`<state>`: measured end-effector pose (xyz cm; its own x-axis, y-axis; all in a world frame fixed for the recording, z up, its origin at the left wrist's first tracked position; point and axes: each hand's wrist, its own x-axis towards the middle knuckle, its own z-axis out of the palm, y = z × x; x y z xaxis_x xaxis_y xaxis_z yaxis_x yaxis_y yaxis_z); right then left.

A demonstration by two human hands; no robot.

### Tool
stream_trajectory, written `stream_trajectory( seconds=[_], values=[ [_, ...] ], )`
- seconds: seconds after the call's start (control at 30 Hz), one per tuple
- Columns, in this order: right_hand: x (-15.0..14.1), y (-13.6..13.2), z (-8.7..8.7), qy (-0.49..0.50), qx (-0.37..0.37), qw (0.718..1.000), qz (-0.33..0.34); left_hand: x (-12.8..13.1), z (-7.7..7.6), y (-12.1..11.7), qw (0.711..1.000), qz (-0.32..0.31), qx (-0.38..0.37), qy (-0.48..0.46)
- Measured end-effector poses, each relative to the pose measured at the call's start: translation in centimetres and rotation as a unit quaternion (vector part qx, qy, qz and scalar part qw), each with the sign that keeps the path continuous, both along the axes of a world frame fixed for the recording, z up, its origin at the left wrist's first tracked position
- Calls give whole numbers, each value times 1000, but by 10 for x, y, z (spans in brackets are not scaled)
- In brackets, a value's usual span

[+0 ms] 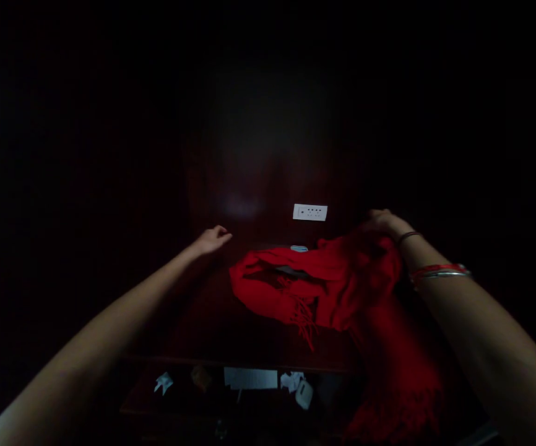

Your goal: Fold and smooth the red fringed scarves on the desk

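Note:
A red fringed scarf (328, 288) lies bunched on a dark wooden surface (203, 310), with one end hanging over the near edge at the right. My right hand (382, 224) rests on the scarf's far right part, fingers curled down into the cloth, gripping it. Red and metal bangles sit on that wrist. My left hand (212, 240) reaches forward to the left of the scarf, a short way from its left end. Its fingers are loosely curled and hold nothing that I can see.
The scene is very dark. A white socket plate (310, 212) is on the wall panel behind the scarf. A lower shelf holds white papers (250, 378), crumpled scraps (163, 383) and a small white object (304, 394).

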<state>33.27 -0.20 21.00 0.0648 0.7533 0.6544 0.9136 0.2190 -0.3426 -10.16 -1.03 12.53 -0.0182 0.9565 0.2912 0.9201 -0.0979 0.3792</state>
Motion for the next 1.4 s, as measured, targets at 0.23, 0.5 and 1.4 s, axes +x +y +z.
stream_trajectory(
  seconds=[0.23, 0.5, 1.4],
  values=[
    [-122, 7, -73, -224, -292, 923, 107, 75, -107, -8, 984, -76, -143, 73],
    [-122, -4, -138, -270, -275, 917, 100, -32, -33, -8, 986, -62, 135, 75],
    [-123, -1, -154, -255, -241, 852, 388, -61, -50, -26, 976, -125, -162, -71]
  ],
)
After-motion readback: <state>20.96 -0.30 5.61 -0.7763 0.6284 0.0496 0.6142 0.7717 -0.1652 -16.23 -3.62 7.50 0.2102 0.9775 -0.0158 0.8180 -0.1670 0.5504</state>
